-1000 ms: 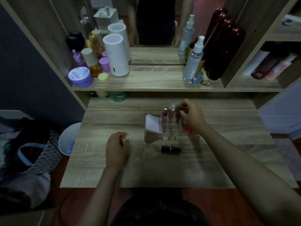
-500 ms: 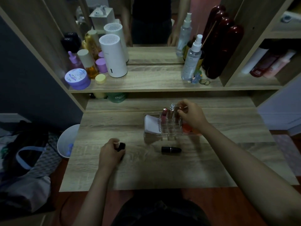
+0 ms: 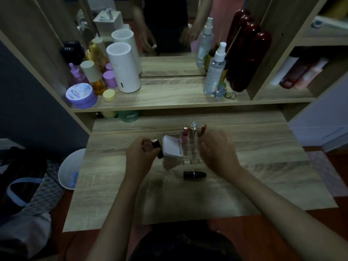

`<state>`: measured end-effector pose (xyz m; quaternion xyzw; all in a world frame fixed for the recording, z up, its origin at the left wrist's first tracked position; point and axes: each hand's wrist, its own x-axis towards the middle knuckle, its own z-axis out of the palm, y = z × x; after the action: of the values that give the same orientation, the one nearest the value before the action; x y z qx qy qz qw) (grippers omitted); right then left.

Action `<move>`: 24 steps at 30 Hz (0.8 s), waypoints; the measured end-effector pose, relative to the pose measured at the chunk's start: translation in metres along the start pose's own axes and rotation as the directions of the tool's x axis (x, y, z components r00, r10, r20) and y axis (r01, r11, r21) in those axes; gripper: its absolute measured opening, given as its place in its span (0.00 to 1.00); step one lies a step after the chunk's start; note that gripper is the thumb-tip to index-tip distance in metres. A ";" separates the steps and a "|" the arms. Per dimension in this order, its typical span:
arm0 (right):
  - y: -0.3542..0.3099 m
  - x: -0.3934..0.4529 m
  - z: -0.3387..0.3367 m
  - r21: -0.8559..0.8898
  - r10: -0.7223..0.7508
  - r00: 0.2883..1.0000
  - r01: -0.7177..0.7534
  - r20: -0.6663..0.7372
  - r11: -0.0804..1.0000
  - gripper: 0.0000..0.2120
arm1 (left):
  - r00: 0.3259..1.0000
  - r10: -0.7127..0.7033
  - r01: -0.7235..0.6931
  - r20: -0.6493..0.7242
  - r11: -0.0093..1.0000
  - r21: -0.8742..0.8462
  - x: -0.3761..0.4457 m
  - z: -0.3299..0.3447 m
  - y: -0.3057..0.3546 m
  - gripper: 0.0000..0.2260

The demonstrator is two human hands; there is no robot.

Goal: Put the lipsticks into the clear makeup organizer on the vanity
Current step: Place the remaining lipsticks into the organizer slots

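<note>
While one black lipstick lies loose on the near vanity, my left hand grips another lipstick upright, ready for a slot. Further back my right hand, fingers loose and holding nothing, hovers over the clear organizer, probably steadying it.

A home bedroom: a wooden vanity with mirror, its shelf crowded with cosmetic bottles.
</note>
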<state>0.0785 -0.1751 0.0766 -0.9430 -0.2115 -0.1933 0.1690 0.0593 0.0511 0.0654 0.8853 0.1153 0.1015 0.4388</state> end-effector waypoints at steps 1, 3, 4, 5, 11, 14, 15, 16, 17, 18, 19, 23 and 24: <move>-0.005 -0.009 0.006 -0.002 -0.068 0.989 0.069 0.129 0.998 0.02 | 1.000 0.025 -0.025 -0.017 1.000 -0.019 0.004 0.003 0.005 0.11; -0.005 -0.028 0.017 0.023 -0.090 0.931 0.087 0.353 0.996 0.06 | 0.996 0.088 -0.089 -0.017 0.995 -0.048 0.013 0.014 0.014 0.10; -0.002 -0.035 0.023 0.026 -0.053 0.896 0.047 0.440 0.999 0.12 | 0.994 0.113 -0.113 0.000 0.992 -0.051 0.016 0.021 0.019 0.09; 0.000 -0.041 0.030 0.012 -0.004 0.859 -0.003 0.512 1.000 0.17 | 0.991 0.132 -0.130 0.020 0.990 -0.056 0.019 0.027 0.023 0.09; 0.012 -0.057 0.047 -0.059 0.110 0.795 -0.094 0.596 0.994 0.15 | 0.983 0.161 -0.151 0.089 0.983 -0.108 0.028 0.058 0.033 0.09; 0.017 -0.055 0.045 -0.065 0.143 0.780 -0.130 0.609 0.989 0.13 | 0.979 0.177 -0.165 0.105 0.980 -0.107 0.028 0.066 0.032 0.09; 0.018 -0.054 0.044 -0.044 0.149 0.778 -0.155 0.610 0.987 0.13 | 0.977 0.184 -0.174 0.106 0.980 -0.100 0.028 0.067 0.032 0.08; 0.019 -0.053 0.043 -0.012 0.157 0.778 -0.188 0.608 0.982 0.13 | 0.976 0.188 -0.179 0.109 0.980 -0.092 0.027 0.068 0.031 0.08; 0.020 -0.051 0.040 0.027 0.166 0.777 -0.230 0.607 0.973 0.13 | 0.975 0.188 -0.179 0.115 0.980 -0.086 0.027 0.069 0.030 0.08; 0.020 -0.048 0.036 0.073 0.174 0.777 -0.271 0.605 0.960 0.13 | 0.975 0.184 -0.175 0.123 0.981 -0.081 0.028 0.071 0.029 0.08; 0.020 -0.045 0.032 0.126 0.175 0.783 -0.307 0.597 0.943 0.11 | 0.976 0.178 -0.168 0.128 0.982 -0.080 0.028 0.072 0.028 0.08; 0.021 -0.022 0.012 0.279 0.219 0.851 -0.383 0.478 0.881 0.08 | 0.980 0.142 -0.128 0.139 0.986 -0.108 0.031 0.076 0.024 0.09; 0.022 -0.015 0.007 0.284 0.242 0.871 -0.384 0.427 0.879 0.08 | 0.980 0.139 -0.122 0.145 0.985 -0.123 0.031 0.077 0.023 0.09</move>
<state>0.0782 -0.1957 0.0587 -0.9368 -0.1137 0.0652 0.3243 0.1130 -0.0112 0.0402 0.8698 0.0168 0.0681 0.4884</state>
